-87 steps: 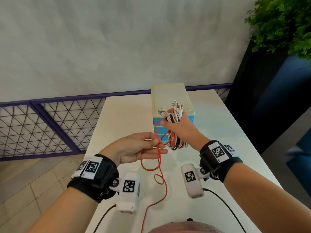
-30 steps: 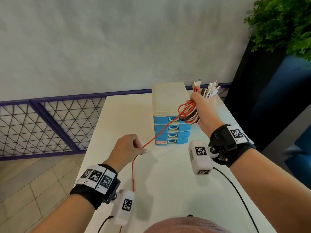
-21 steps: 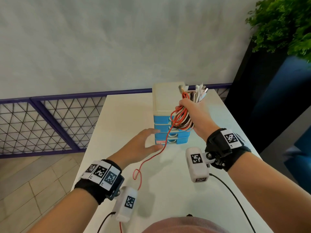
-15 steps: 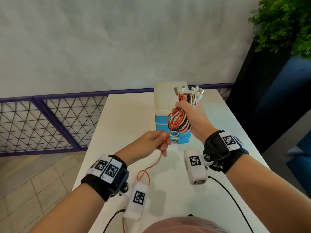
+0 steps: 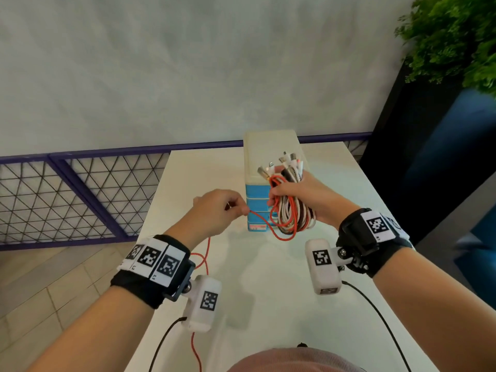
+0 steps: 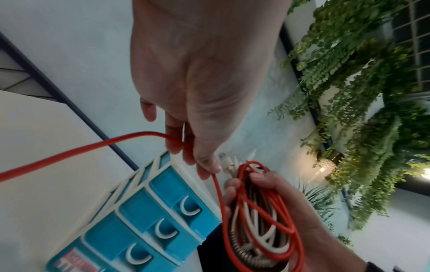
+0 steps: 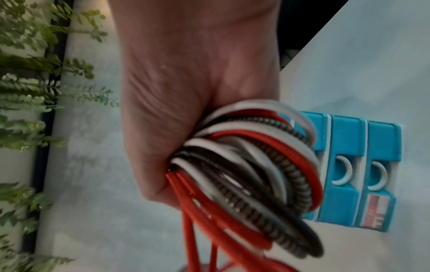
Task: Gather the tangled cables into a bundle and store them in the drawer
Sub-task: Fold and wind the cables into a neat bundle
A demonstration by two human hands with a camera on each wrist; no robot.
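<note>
I have my right hand (image 5: 300, 197) in front of the blue drawer unit (image 5: 257, 208), its fingers (image 6: 263, 179) wrapped tight round the cable bundle (image 5: 290, 213): coils of red, white, black and braided cable, with the plug ends sticking up above my fist and the loops hanging below it. The bundle is held off the counter (image 5: 268, 277), just in front of the drawer fronts, which all look closed. My left hand (image 5: 217, 213) sits to the left of the unit, thumb and fingers (image 6: 177, 136) pinched together on the loose red cable (image 6: 69, 156). From that pinch the red strand runs across the lower drawers into the bundle, and its other part drops past my left wrist toward the near edge of the counter. A leafy plant (image 5: 453, 36) stands beyond the unit on its right.
</note>
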